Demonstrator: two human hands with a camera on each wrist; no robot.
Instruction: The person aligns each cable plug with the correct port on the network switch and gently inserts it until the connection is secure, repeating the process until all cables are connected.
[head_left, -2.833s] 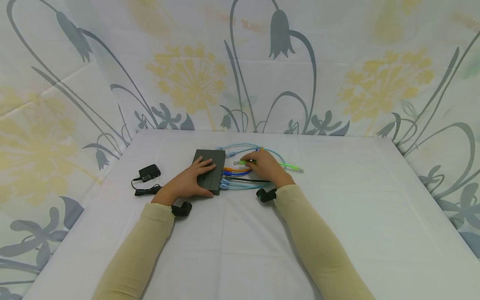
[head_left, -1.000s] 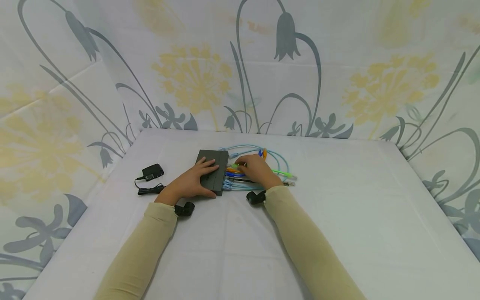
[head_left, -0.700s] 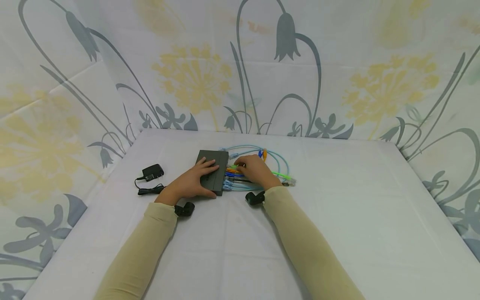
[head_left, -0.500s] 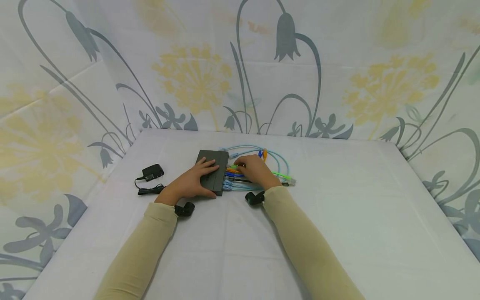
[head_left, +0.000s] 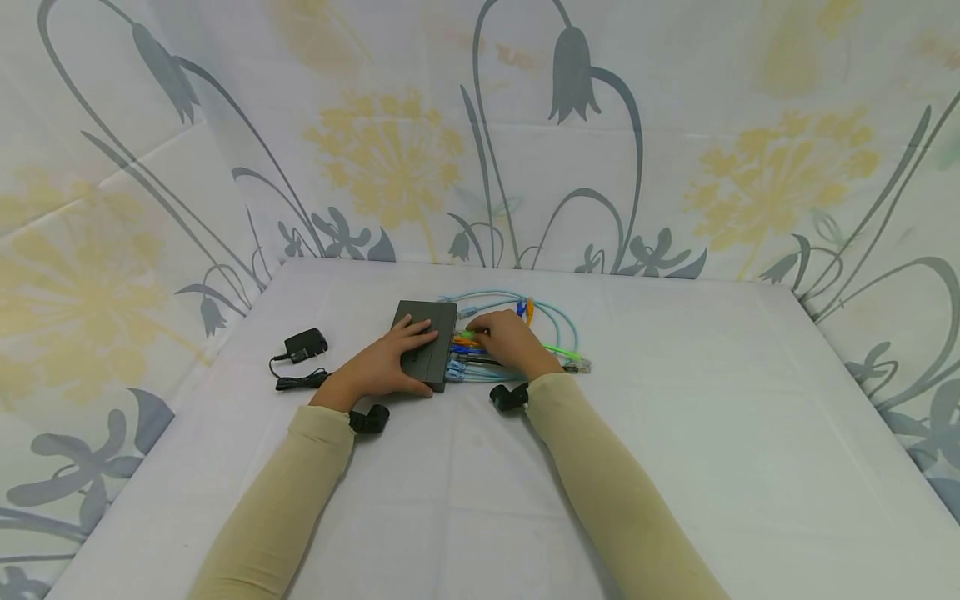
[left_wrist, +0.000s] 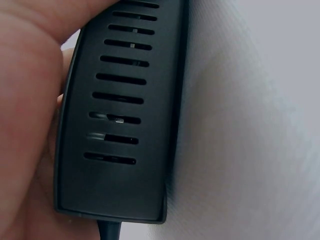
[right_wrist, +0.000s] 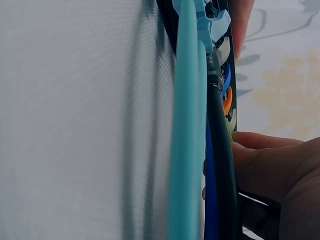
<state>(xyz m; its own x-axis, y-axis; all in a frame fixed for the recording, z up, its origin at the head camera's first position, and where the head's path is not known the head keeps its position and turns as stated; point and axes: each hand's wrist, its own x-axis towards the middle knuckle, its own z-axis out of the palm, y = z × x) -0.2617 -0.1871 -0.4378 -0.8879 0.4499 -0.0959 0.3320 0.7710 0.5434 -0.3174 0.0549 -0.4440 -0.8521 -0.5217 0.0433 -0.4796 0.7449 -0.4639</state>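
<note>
My left hand [head_left: 386, 358] lies over a black network switch [head_left: 442, 312], its fingers spread across the top and its thumb on the near side. In the left wrist view the thumb touches the slotted side of the switch [left_wrist: 117, 185]. My right hand [head_left: 513, 337] pinches a bright green network cable [head_left: 562, 351] close to its plug, at the switch's right edge. The plug's tip is mostly hidden by the fingers. Orange cables [head_left: 467, 342], blue cables and a black cable [right_wrist: 223, 165] run into the same edge, with light-blue cables [head_left: 480, 377] nearest me.
A black power adapter [head_left: 305, 344] with a bundled cord [head_left: 300, 381] lies left of the switch. Light-blue cable loops [head_left: 558, 312] curve behind the right hand, beside a loose light-blue plug [head_left: 467, 312]. Everything rests on a white cloth-covered table [head_left: 735, 400].
The right hand has moved left with the green cable, bringing its plug end to the switch's edge. Over the last half second both hands stay nearly still.
</note>
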